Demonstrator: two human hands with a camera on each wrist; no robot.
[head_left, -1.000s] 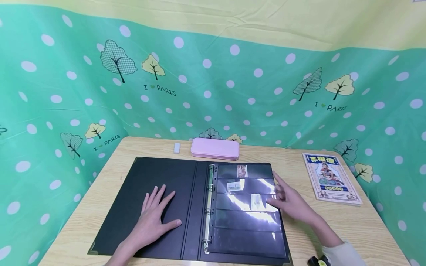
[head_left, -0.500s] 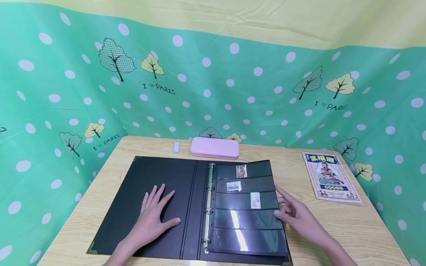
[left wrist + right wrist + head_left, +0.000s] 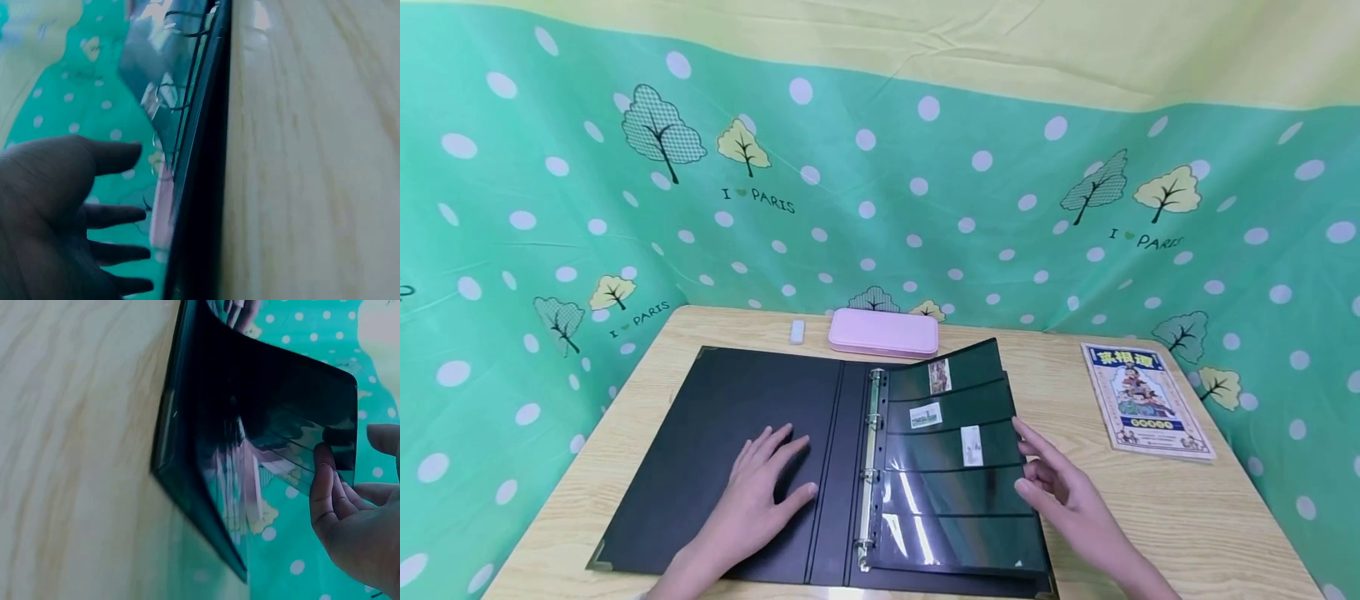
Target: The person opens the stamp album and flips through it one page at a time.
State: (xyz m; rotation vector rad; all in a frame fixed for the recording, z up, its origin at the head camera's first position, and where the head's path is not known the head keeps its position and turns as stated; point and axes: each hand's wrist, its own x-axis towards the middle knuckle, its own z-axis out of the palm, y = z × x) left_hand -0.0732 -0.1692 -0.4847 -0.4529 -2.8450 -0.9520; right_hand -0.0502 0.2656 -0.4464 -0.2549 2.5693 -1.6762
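Note:
A black ring binder (image 3: 722,400) lies spread on the table. Its pocket page (image 3: 955,492), holding three small stamps, has its right side lifted, the top corner highest. At that side, the right hand (image 3: 1071,500) has its fingers curled at the page edge; the right wrist view shows fingertips against the raised page (image 3: 294,394), with the thumb of the hand (image 3: 356,531) apart from it. Fingers spread, the left hand (image 3: 741,508) is over the left cover; the left wrist view shows this hand (image 3: 56,212) with slightly bent fingers beside the binder.
Behind the binder are a pink case (image 3: 883,332) and a small whitish block (image 3: 797,332). A colourful booklet (image 3: 1146,400) lies at the right of the wooden table (image 3: 1210,517). A green dotted curtain (image 3: 850,233) surrounds the table.
The page's right side has risen from nearly flat, with the right hand at its edge. The left hand has shifted slightly right, its fingers more bent than before.

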